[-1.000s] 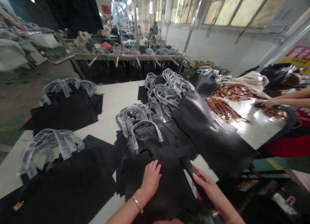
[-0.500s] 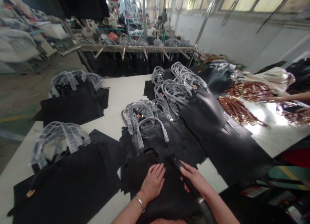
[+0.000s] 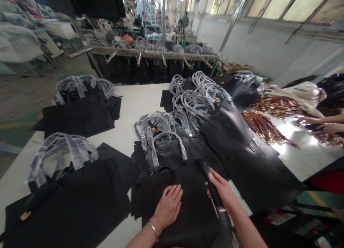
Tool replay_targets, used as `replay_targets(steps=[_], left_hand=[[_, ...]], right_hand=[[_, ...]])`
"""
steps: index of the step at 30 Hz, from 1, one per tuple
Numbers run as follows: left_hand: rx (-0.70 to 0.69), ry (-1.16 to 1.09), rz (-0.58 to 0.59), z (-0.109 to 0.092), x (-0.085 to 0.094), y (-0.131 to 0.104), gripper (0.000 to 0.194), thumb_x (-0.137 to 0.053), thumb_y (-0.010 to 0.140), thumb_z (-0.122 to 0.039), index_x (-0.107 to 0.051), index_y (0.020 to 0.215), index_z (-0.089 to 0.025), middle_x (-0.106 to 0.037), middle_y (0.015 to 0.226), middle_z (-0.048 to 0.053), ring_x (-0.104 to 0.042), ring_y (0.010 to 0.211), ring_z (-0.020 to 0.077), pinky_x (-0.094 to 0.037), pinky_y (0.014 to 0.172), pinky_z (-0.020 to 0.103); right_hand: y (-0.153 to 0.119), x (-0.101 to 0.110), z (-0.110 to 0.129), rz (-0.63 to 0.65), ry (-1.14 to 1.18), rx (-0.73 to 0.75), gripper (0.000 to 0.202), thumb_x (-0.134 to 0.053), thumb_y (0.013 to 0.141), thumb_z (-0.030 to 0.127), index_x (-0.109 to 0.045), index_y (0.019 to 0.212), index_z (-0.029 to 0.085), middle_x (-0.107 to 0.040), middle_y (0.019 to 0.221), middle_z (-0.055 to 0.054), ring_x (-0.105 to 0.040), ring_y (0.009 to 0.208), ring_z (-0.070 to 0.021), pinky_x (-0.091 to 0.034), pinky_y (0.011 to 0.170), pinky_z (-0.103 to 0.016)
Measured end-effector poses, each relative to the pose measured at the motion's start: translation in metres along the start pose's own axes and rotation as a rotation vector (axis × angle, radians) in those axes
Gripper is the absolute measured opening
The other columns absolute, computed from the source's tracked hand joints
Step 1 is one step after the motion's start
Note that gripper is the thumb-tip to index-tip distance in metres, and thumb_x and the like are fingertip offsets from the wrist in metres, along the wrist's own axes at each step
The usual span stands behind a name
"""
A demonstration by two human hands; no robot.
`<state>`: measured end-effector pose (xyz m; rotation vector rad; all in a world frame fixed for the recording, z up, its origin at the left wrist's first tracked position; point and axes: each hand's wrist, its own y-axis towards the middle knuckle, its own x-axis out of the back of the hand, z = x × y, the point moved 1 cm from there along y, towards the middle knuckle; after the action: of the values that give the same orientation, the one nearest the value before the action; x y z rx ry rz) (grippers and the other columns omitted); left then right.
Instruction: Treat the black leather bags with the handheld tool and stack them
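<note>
My left hand [image 3: 169, 205] lies flat, fingers extended, on a black leather bag panel [image 3: 188, 198] in front of me. My right hand [image 3: 219, 189] is wrapped round the black handle of a tube-like tool [image 3: 215, 194], whose narrow end points away from me over the panel's right edge. Just beyond my hands, wrapped bag handles [image 3: 169, 137] in clear plastic rise from a stack of black bags. What the tool's tip touches is hard to make out against the black leather.
Black bag stacks [image 3: 67, 201] lie at the left, more bags [image 3: 228, 126] at the right. Brown straps [image 3: 263, 128] sit farther right, beside another person's hands [image 3: 322, 124]. A metal rack [image 3: 153, 53] with hanging bags stands behind the white table [image 3: 131, 101].
My right hand and the tool have shifted slightly right and forward. My left hand stays nearly in place. At the right, the other person's hands have come further into view.
</note>
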<state>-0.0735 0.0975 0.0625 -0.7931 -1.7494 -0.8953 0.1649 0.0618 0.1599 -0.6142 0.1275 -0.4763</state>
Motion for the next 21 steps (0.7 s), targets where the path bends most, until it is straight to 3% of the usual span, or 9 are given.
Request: replay_targets(steps=[6,10,14,17,21], left_hand=[[-0.005,0.015,0.002,0.000,0.002,0.001,0.042,-0.041,0.095,-0.028,-0.047,0.135,-0.018,-0.051,0.139,0.008,-0.045,0.126,0.0224,-0.028,0.106,0.040],[-0.015,0.014,0.004,0.001,0.005,0.003,0.043,-0.041,0.095,-0.027,-0.046,0.136,-0.018,-0.051,0.139,0.007,-0.045,0.126,0.0221,-0.027,0.105,0.040],[-0.013,0.024,0.021,0.000,0.006,0.002,0.043,-0.040,0.095,-0.028,-0.045,0.137,-0.018,-0.050,0.140,0.008,-0.045,0.126,0.0224,-0.026,0.106,0.040],[-0.009,0.028,0.029,0.000,0.004,0.001,0.043,-0.038,0.096,-0.028,-0.045,0.137,-0.017,-0.048,0.141,0.008,-0.043,0.127,0.0226,-0.025,0.107,0.040],[-0.008,0.016,0.034,0.002,0.003,-0.001,0.044,-0.038,0.096,-0.028,-0.044,0.138,-0.016,-0.047,0.142,0.008,-0.042,0.128,0.0228,-0.023,0.108,0.040]], right_hand=[[-0.006,0.028,-0.006,0.027,0.001,-0.096,0.075,-0.067,0.080,0.050,-0.040,0.141,0.017,-0.065,0.058,0.001,-0.056,0.036,-0.0134,-0.043,0.033,-0.022],[0.018,0.018,-0.006,0.048,0.020,-0.115,0.072,-0.064,0.081,0.051,-0.041,0.138,0.014,-0.065,0.058,0.001,-0.056,0.036,-0.0147,-0.045,0.033,-0.024],[0.037,0.006,0.009,0.015,0.030,-0.022,0.068,-0.064,0.083,0.047,-0.039,0.140,0.019,-0.064,0.062,0.002,-0.058,0.040,-0.0129,-0.047,0.036,-0.023],[0.026,0.007,0.013,0.003,0.020,0.024,0.067,-0.064,0.084,0.046,-0.039,0.141,0.023,-0.064,0.065,0.003,-0.059,0.043,-0.0118,-0.048,0.039,-0.022],[0.000,0.014,0.002,0.051,-0.026,-0.055,0.071,-0.066,0.082,0.046,-0.040,0.141,0.017,-0.065,0.063,0.000,-0.057,0.039,-0.0130,-0.045,0.035,-0.023]])
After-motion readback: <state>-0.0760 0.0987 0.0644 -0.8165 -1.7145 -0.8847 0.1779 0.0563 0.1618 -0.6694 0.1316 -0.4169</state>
